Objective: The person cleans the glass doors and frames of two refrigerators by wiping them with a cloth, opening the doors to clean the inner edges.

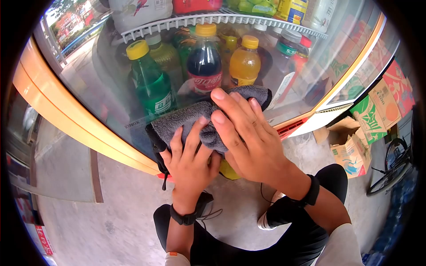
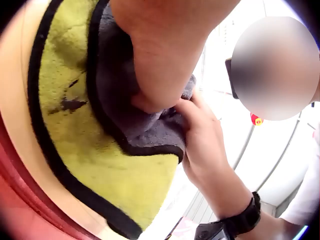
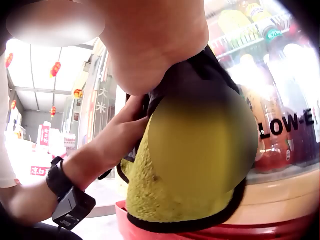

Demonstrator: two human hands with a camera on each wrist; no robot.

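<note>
A towel, grey (image 1: 177,120) on one face and yellow-green (image 2: 110,175) on the other with black edging, lies bunched against the lower glass door (image 1: 111,99) of a drinks fridge. My left hand (image 1: 190,165) presses on the towel's left part with its fingers spread. To its right, my right hand (image 1: 252,144) lies over the towel with long, straight fingers, its fingertips reaching the upper edge. In the right wrist view the yellow-green face (image 3: 150,195) hangs below the hands, over the fridge's lower frame.
Behind the glass stand a green bottle (image 1: 152,84), a cola bottle (image 1: 204,62) and an orange drink (image 1: 245,62), under a white wire shelf (image 1: 222,18). Opened cardboard boxes (image 1: 353,150) and a bicycle wheel (image 1: 392,166) are on the right. My knees (image 1: 288,230) are bent below.
</note>
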